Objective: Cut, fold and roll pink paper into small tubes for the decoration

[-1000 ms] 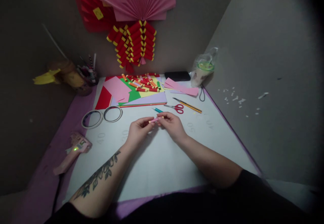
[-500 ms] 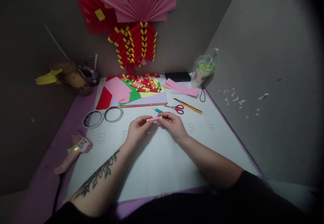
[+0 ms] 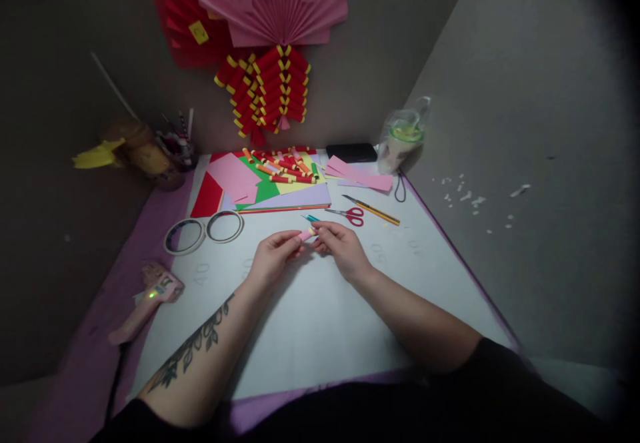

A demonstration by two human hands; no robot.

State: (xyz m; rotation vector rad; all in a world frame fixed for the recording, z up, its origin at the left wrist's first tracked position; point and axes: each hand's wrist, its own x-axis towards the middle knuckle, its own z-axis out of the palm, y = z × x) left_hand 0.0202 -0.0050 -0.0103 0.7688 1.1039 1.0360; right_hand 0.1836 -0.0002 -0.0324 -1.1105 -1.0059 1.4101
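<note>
A small pink paper roll (image 3: 305, 235) with a yellow band at its end is held over the white table mat. My left hand (image 3: 275, 254) is closed on the roll, pinching its pink body between thumb and fingers. At the yellow end, the thumb and forefinger of my right hand (image 3: 341, 248) pinch the roll, its other fingers curled below. Just beyond the hands lie a teal pen (image 3: 311, 218), partly covered, and red-handled scissors (image 3: 353, 216).
Colored paper sheets (image 3: 290, 196) bear several small paper rolls (image 3: 280, 166). Two tape rolls (image 3: 225, 227) and a pink hot glue gun (image 3: 150, 299) lie left. A craft knife (image 3: 373, 210), phone (image 3: 351, 153) and bagged drink cup (image 3: 401, 143) are right. Paper firecracker strings (image 3: 270, 89) hang behind.
The pink roll has tilted, its yellow right end now higher. My right fingers have shifted around that end, and my left hand covers more of the roll.
</note>
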